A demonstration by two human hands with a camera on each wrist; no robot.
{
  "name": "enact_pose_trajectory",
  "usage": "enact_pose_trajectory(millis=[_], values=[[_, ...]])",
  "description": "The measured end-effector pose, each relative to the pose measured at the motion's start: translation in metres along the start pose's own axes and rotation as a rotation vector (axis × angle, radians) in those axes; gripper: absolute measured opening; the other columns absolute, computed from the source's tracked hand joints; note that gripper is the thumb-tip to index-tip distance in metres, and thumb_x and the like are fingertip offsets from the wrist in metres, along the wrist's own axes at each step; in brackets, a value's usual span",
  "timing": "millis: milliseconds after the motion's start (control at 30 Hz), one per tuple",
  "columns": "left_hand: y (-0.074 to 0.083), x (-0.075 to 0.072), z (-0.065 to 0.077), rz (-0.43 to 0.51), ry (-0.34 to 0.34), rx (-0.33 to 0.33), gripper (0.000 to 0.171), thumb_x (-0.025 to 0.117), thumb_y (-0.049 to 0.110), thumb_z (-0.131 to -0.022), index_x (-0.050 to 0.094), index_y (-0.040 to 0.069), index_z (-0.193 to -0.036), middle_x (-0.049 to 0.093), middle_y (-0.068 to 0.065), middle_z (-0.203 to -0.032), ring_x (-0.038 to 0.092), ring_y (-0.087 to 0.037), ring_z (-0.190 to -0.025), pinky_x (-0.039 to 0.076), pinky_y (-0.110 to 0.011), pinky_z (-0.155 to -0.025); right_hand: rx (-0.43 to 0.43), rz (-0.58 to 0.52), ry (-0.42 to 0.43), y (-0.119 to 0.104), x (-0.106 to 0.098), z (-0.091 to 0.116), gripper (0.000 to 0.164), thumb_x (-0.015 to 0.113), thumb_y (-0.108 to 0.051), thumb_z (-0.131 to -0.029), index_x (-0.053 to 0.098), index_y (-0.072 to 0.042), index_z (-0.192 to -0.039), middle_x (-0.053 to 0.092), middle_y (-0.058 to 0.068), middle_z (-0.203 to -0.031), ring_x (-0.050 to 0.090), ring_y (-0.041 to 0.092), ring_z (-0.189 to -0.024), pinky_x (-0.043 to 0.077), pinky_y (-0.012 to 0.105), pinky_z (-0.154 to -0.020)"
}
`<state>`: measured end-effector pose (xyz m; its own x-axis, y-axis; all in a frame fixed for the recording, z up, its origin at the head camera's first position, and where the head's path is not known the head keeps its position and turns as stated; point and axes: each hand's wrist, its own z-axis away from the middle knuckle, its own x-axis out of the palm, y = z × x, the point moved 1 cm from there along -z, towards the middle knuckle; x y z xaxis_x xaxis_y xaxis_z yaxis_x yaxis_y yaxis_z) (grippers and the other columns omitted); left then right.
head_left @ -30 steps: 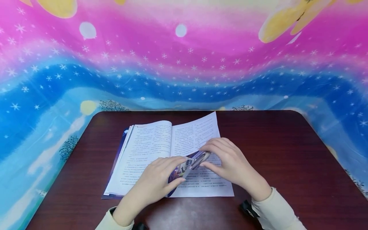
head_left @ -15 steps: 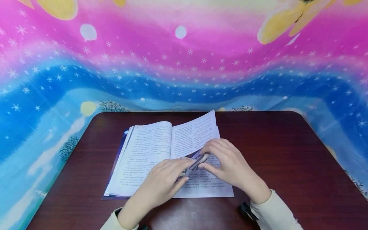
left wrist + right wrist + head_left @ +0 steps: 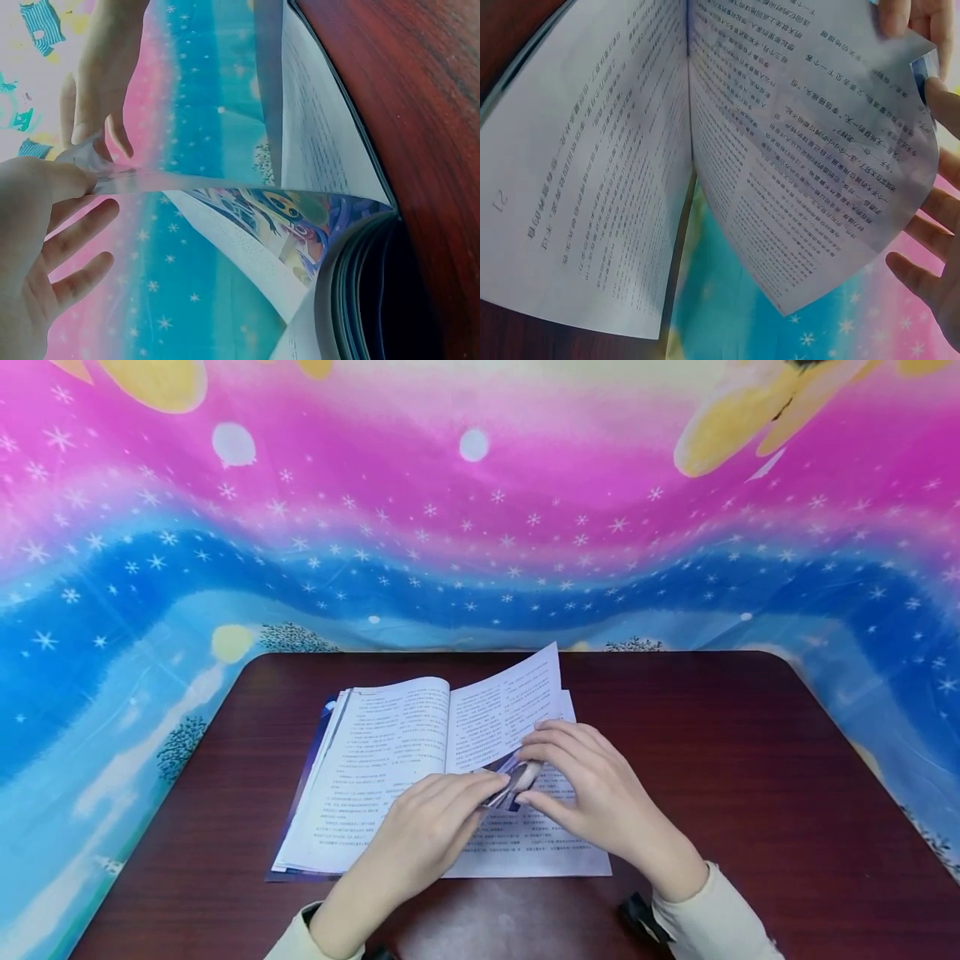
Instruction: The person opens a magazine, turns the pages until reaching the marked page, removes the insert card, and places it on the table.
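Note:
An open magazine (image 3: 367,777) lies on the dark wood table, its printed pages facing up. One right-hand page (image 3: 504,700) is lifted and bent, and its colourful underside (image 3: 274,217) shows in the left wrist view. My left hand (image 3: 431,822) pinches the near edge of that page between thumb and forefinger, its other fingers spread. Close beside it, my right hand (image 3: 596,781) holds the curled edge of the same page between thumb and fingers. In the right wrist view, the right hand (image 3: 937,217) lies along the page's outer edge. The exact fingertip contact is partly hidden.
The dark table (image 3: 735,760) extends on both sides of the magazine. Behind it hangs a pink and blue cloth (image 3: 480,543) with snowflakes. A black bow (image 3: 643,917) sits by the right sleeve (image 3: 712,918).
My left hand has moved slightly right, closer to the right hand, and covers more of the coloured underside. The page's far corner has risen a little and shifted left.

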<state>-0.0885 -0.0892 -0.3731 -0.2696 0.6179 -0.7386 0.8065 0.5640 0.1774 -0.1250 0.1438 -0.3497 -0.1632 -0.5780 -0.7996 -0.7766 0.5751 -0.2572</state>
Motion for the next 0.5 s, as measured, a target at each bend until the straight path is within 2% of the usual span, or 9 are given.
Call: enact_pose_trajectory(millis=[100, 200, 333, 500], values=[[-0.001, 0.0, 0.001, -0.006, 0.005, -0.016, 0.04, 0.063, 0.01, -0.095, 0.06, 0.012, -0.136, 0.065, 0.001, -0.129, 0.064, -0.013, -0.11, 0.052, -0.03, -0.092, -0.003, -0.004, 0.014, -0.002, -0.002, 0.002, 0.046, 0.065, -0.05, -0.093, 0.067, -0.013, -0.121, 0.061, 0.003, -0.132, 0.049, 0.024, -0.13, 0.034, 0.039, -0.111], [-0.003, -0.001, 0.003, -0.004, -0.009, -0.052, 0.044, 0.067, 0.007, -0.091, 0.06, 0.012, -0.135, 0.064, 0.001, -0.13, 0.063, -0.013, -0.112, 0.053, -0.031, -0.092, -0.012, -0.013, 0.03, -0.004, -0.004, 0.004, 0.045, 0.064, -0.049, -0.094, 0.067, -0.014, -0.123, 0.058, 0.004, -0.137, 0.047, 0.026, -0.133, 0.034, 0.04, -0.111], [-0.007, -0.003, 0.007, -0.021, -0.023, -0.098, 0.05, 0.07, 0.003, -0.086, 0.06, 0.012, -0.134, 0.062, -0.001, -0.132, 0.063, -0.015, -0.114, 0.053, -0.033, -0.093, -0.012, -0.022, 0.033, -0.004, -0.007, 0.006, 0.046, 0.061, -0.049, -0.096, 0.066, -0.014, -0.125, 0.057, 0.004, -0.139, 0.047, 0.025, -0.133, 0.035, 0.04, -0.11], [-0.014, -0.007, 0.014, -0.055, -0.009, -0.129, 0.051, 0.07, 0.003, -0.085, 0.06, 0.011, -0.135, 0.061, -0.002, -0.134, 0.064, -0.019, -0.11, 0.054, -0.036, -0.09, 0.024, -0.028, 0.014, -0.003, -0.008, 0.011, 0.047, 0.054, -0.053, -0.098, 0.067, -0.015, -0.122, 0.058, 0.002, -0.137, 0.049, 0.023, -0.13, 0.037, 0.042, -0.108]])
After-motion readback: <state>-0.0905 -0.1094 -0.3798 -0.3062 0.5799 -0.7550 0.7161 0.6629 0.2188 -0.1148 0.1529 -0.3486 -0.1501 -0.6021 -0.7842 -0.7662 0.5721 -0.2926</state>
